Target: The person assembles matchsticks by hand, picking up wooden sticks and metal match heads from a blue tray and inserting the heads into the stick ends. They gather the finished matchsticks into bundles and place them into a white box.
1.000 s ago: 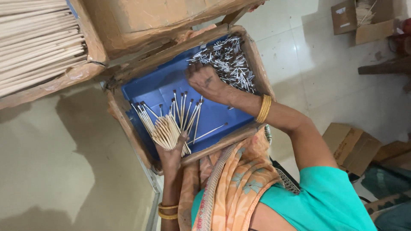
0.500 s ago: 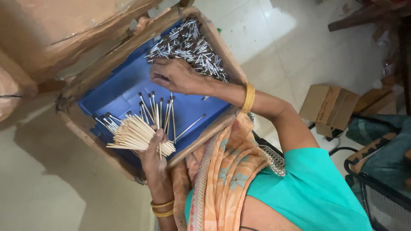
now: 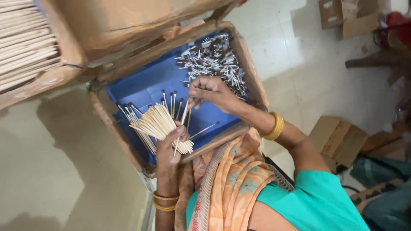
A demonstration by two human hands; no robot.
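Fingers of my left hand clamp a fanned bundle of thin pale wooden sticks, while just beyond it my right hand pinches one dark-tipped stick, its length slanting down toward the bundle, above the blue plastic tray.

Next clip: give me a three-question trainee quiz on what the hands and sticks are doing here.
1. True or false: the left hand grips a fanned bundle of thin sticks.
2. What does the right hand pinch? A) a bangle B) a single stick C) a box flap
3. Fill in: the loose pile of dark-tipped sticks lies in the far corner of the ____ tray.

Key: 1 true. 2 B; the fingers hold its upper end, and it reaches down to the bundle. 3 blue; the tray sits inside a cardboard box.
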